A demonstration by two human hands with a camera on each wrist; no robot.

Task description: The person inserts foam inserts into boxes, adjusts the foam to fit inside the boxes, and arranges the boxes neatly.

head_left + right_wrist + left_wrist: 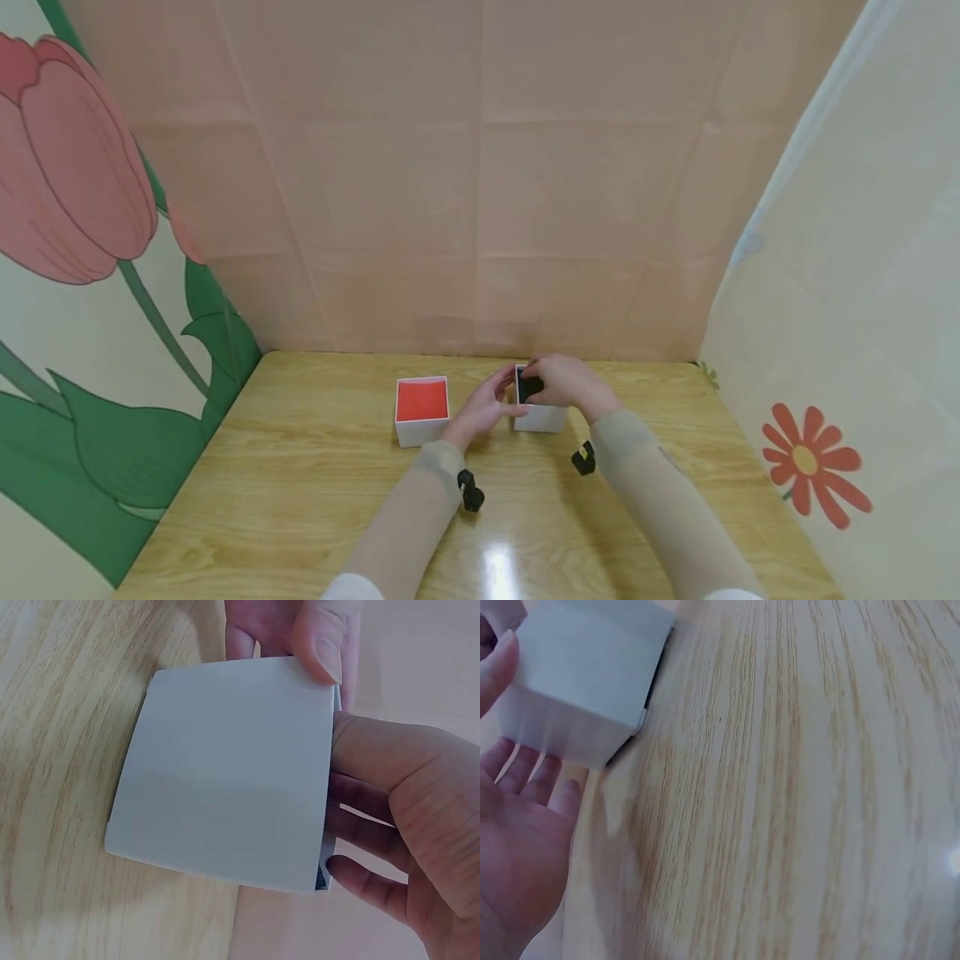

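Observation:
A white box (pixel 538 419) with a dark inside stands on the table, right of a second one. My left hand (pixel 483 410) holds it at its left side. In the right wrist view the left thumb (pixel 324 652) lies on the box's near wall (pixel 232 772), close to the rim. The left wrist view shows the other fingers (pixel 532 776) against another wall. My right hand (pixel 568 382) reaches over the rim, its fingers inside the box. What those fingertips touch is hidden by the box wall. A bit of dark material (pixel 322 877) shows at the rim.
A white box with a red inside (pixel 422 400) stands to the left of my left hand. Small black devices (pixel 470 492) sit at both wrists. Behind the wooden table (pixel 300 467) hangs a plain brownish sheet (pixel 450 208); flower-patterned sheets flank it.

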